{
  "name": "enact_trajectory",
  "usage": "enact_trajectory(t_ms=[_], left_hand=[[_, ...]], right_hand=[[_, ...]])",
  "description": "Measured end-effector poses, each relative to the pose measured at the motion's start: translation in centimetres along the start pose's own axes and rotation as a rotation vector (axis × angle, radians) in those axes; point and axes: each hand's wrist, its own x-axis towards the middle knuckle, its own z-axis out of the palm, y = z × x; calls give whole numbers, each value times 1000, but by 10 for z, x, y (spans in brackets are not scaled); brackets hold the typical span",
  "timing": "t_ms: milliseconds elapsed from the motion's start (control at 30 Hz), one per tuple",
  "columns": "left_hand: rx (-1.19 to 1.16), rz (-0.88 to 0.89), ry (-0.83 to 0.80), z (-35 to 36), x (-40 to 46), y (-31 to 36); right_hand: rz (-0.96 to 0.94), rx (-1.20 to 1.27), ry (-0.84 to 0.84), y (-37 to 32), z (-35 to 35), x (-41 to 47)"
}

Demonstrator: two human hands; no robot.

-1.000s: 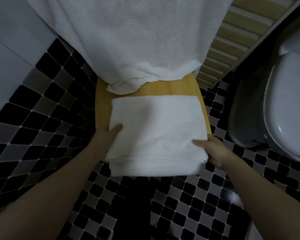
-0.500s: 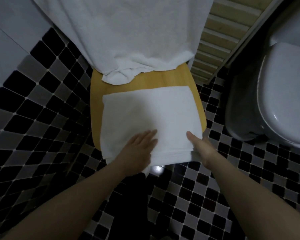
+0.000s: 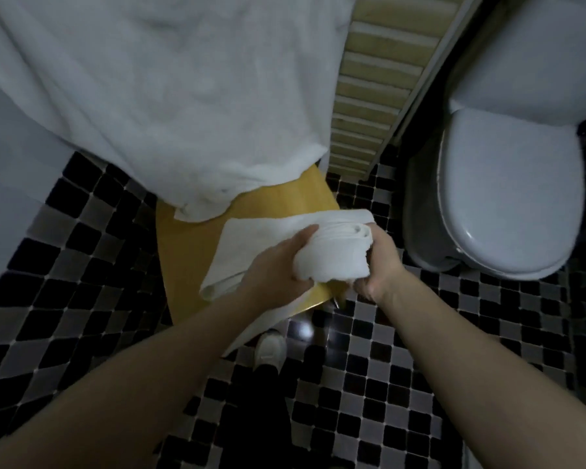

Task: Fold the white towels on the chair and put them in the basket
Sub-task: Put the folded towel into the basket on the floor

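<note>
Nearest, at 6 o'clock, a shoe (image 3: pixel 270 350) stands on the tiled floor (image 3: pixel 403 384). Above it both forearms reach up toward the chair (image 3: pixel 186 265).

The left hand (image 3: pixel 278 265) grips the folded towel (image 3: pixel 332 255) from its 9 o'clock side, thumb on top and fingers curled under. The right hand (image 3: pixel 378 265) clenches the thick bunched end from 3 o'clock. The towel sits between the two grips, partly raised off the seat, its long axis running from 8 o'clock up to 2 o'clock; its flat tail trails toward 8 o'clock over the seat. Both hands are on it, the right at the bulkier end.

No basket is in view, so its direction cannot be told.

Farther off, at 11 o'clock, a second towel (image 3: pixel 156 96) drapes the chair back, unfolded. A toilet (image 3: pixel 511 204) stands at 2 o'clock.
</note>
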Motion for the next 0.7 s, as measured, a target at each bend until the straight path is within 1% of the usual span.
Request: enact_trajectory(t_ms=[67,133,167,233,300,400,500,600,700], left_hand=[[-151,-6,-110,-21,22,26],[-391,-43,-215,-33,50,64],[-503,-81,-273,-34,62,83],[-644,-148,-367,-26,87,116],[-740,-195,-491,0,108,154],[-813,-316,-641,53,120,200],[-787,-365,-723,115,116,246],[-752,-389,-783,186,107,284],[-707,-404,-820,252,104,305]], right_hand=[[-72,62,-14,-22,-9,-18],[-150,160,-12,-46,-29,-38],[-192,155,-3,-54,-39,-47],[-310,81,115,-68,-65,-62],[-445,90,311,-81,-103,-81],[-539,101,568,-85,-175,-106],[-555,172,735,-74,-250,-133],[-608,306,845,-45,-328,-158],[-550,322,848,-1,-390,-169]])
